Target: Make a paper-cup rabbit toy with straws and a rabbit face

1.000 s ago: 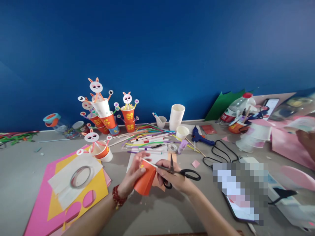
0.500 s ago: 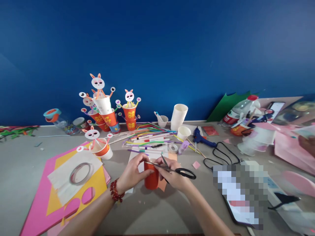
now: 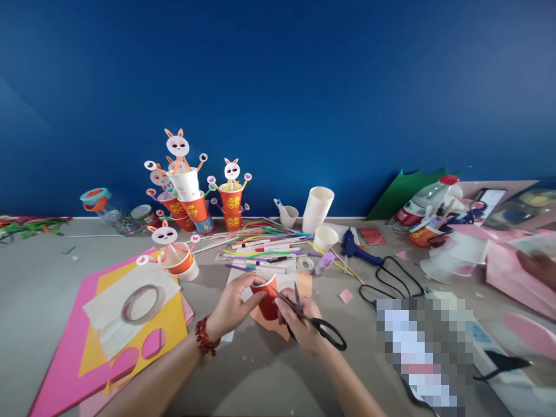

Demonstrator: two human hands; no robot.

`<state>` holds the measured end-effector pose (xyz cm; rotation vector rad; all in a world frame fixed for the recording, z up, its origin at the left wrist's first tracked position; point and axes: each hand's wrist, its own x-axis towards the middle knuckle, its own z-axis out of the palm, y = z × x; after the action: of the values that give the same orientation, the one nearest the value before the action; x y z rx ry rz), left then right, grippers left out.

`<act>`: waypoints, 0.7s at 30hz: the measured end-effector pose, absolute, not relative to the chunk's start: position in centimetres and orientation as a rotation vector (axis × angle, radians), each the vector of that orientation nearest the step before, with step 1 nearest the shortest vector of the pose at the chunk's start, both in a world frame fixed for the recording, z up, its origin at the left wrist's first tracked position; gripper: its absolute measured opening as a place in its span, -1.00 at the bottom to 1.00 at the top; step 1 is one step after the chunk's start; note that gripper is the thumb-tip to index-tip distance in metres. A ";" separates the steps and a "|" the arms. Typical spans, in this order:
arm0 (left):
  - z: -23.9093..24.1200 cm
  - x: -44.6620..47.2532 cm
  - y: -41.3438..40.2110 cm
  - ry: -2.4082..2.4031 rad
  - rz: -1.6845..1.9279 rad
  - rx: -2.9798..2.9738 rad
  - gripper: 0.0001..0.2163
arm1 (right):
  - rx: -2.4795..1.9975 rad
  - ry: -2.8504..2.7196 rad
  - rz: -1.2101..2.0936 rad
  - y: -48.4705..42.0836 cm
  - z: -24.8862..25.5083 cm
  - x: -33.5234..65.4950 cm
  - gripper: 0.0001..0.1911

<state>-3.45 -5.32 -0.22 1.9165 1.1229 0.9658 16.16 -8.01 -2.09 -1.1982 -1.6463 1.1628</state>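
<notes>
My left hand [image 3: 237,307] grips a red paper cup [image 3: 266,302] with a white rim, fingers over the rim and thumb on its side. The cup tilts slightly above the table. My right hand [image 3: 302,321] is closed around scissors [image 3: 329,333] with black handles, and its fingers are close to the cup's right side. The blades [image 3: 297,295] stand apart and point up and left toward the cup. Orange paper [image 3: 271,325] lies beneath the cup, partly hidden by it.
Bunny-topped paper cups [image 3: 232,200] stand at the back left. Markers [image 3: 260,246] and coloured sticks lie ahead. A blue glue gun [image 3: 356,249] with a black cord is at right. Tape [image 3: 143,304] rests on coloured sheets at left. Another person's hand [image 3: 538,266] is far right.
The right hand and scissors have moved down, away from the cup's rim. The cup has tilted, its base shifting up, and more of its rim shows. At far right, the other hand has shifted slightly.
</notes>
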 end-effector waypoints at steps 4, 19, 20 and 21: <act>-0.4 -3.4 -5.6 1.172 1.020 1.953 -0.90 | -1.225 -1.806 1.017 -8.3 -1.2 15.6 -0.64; -1.1 -3.3 -5.6 1.246 1.044 1.915 -0.91 | -1.236 -1.796 1.029 -8.3 -2.0 15.6 -0.64; -1.1 -3.3 -5.6 1.249 1.046 1.916 -0.91 | -1.239 -1.782 1.034 -8.3 -2.0 15.6 -0.64; -1.2 -3.3 -5.6 1.247 1.045 1.918 -0.91 | -1.238 -1.770 1.040 -8.3 -2.0 15.5 -0.65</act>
<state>-3.28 -5.62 -1.15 1.9183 1.2475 1.0452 15.52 -8.29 -1.99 -1.2384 -1.7704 1.0402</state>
